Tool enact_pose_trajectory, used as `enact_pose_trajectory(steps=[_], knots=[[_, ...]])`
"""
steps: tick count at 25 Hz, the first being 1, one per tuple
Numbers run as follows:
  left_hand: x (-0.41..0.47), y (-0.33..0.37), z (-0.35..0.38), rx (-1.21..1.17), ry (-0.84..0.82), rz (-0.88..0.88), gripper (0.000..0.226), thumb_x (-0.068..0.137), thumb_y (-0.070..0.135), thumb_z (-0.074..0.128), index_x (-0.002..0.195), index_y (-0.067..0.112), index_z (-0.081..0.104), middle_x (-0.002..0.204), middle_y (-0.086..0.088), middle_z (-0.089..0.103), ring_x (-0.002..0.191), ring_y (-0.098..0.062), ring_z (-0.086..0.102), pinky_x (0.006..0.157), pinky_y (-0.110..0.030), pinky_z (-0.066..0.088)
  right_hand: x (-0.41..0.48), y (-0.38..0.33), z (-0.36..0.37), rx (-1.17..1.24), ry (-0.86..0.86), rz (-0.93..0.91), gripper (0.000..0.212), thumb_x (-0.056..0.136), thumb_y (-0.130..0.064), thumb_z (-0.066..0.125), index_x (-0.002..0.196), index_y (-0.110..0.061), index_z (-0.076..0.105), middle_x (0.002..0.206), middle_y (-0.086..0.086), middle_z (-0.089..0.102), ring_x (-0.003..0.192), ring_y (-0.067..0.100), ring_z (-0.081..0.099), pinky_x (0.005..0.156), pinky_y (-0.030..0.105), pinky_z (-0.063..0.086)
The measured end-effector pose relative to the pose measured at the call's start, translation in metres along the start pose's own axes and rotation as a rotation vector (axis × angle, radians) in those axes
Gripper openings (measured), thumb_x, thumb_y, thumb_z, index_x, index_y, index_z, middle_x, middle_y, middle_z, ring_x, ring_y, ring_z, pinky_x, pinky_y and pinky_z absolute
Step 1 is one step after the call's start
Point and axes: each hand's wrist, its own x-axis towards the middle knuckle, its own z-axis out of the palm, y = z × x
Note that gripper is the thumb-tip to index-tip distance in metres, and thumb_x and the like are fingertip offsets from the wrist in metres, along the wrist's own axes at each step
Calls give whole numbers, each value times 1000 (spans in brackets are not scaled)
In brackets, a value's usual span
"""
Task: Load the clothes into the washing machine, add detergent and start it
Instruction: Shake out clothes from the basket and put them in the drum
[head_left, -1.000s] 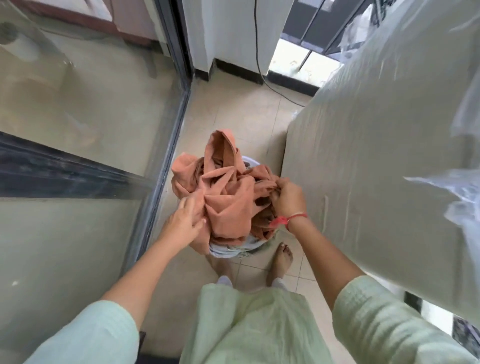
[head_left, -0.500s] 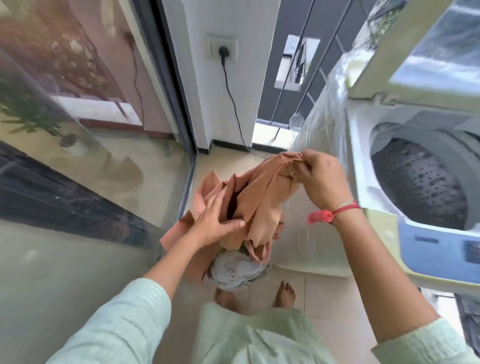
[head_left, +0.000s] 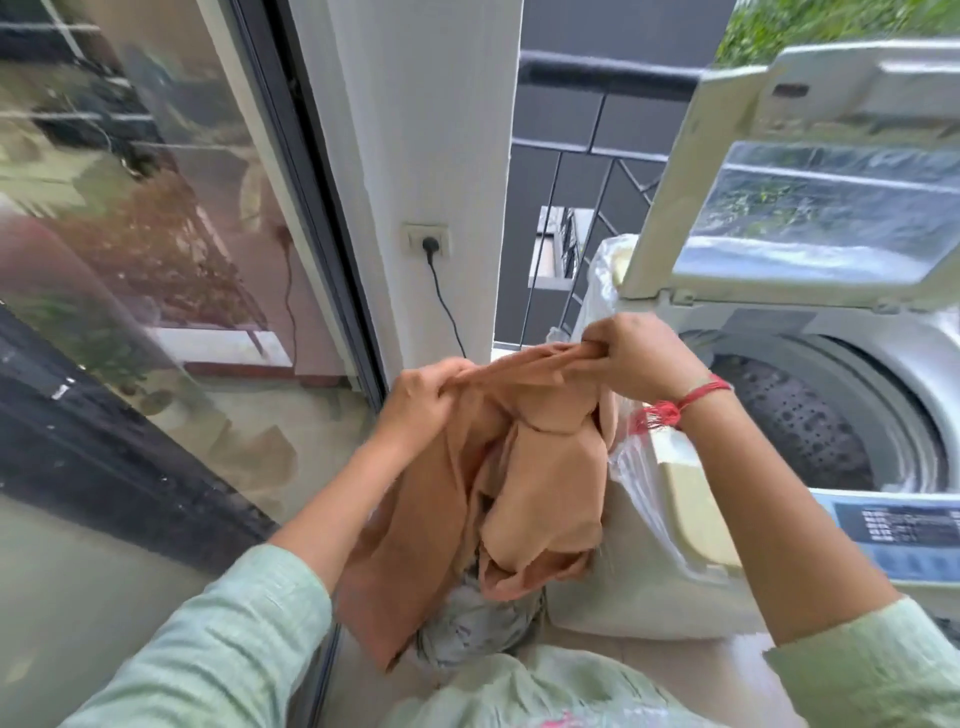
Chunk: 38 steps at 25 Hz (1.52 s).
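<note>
Orange-brown cloth (head_left: 524, 467) is hanging bunched between the two hands. Its top edge is being stretched roughly level from left to right, while the rest is drooping toward a grey bundle of clothes (head_left: 467, 629) low by the floor. The left hand (head_left: 421, 400) is pinching the left end of that edge, its grip curled into the fabric. The right hand (head_left: 634, 358) is clutching the right end in a closed grip (a red thread is tied around that wrist).

The coming move is turning on one relation: the washing machine's drum (head_left: 810, 426) is lying open to the right of the cloth, just beyond the right hand, with the lid (head_left: 810, 208) standing raised behind it. The right hand is therefore the nearer one to lead the garment over the rim.

Compared with half a second ago, both hands are holding the cloth higher. The left hand is now pinching the edge rather than resting against the bunched folds.
</note>
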Motion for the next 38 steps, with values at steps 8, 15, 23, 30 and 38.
enact_pose_trajectory(steps=[8, 15, 23, 30, 38], knots=[[-3, 25, -74, 171, -38, 295, 19, 88, 37, 45, 100, 23, 52, 86, -2, 64, 78, -26, 61, 66, -37, 48, -4, 30, 71, 290, 99, -57, 28, 63, -35, 59, 73, -10, 54, 89, 5, 55, 78, 23, 56, 66, 33, 46], [-3, 51, -147, 244, 200, 302, 30, 83, 22, 40, 103, 14, 60, 90, 4, 66, 79, -19, 60, 70, -22, 44, 0, 4, 179, 454, -354, -40, 17, 64, -27, 68, 78, -20, 61, 76, -6, 61, 74, 15, 59, 69, 31, 49], [-55, -6, -212, 484, 343, -209, 20, 89, 3, 44, 97, 16, 56, 80, -11, 61, 73, -28, 55, 63, -37, 42, 19, 42, 163, 974, 164, 428, 25, 91, -6, 48, 82, -15, 70, 87, 15, 70, 76, 15, 57, 61, 25, 48], [-90, -119, -139, 560, -549, -775, 37, 82, 13, 44, 115, 12, 61, 116, -11, 62, 109, -26, 57, 86, -29, 46, 17, -70, -71, 364, 678, -290, 25, 71, -21, 48, 50, -11, 37, 48, 1, 33, 54, 17, 35, 51, 32, 32], [-30, -6, -73, -91, -402, -301, 78, 74, 62, 63, 140, 45, 26, 130, 19, 48, 120, 3, 43, 99, -20, 35, 17, -93, -10, -91, 205, -237, 16, 66, -23, 46, 55, -11, 46, 55, -1, 45, 60, 32, 51, 52, 23, 32]])
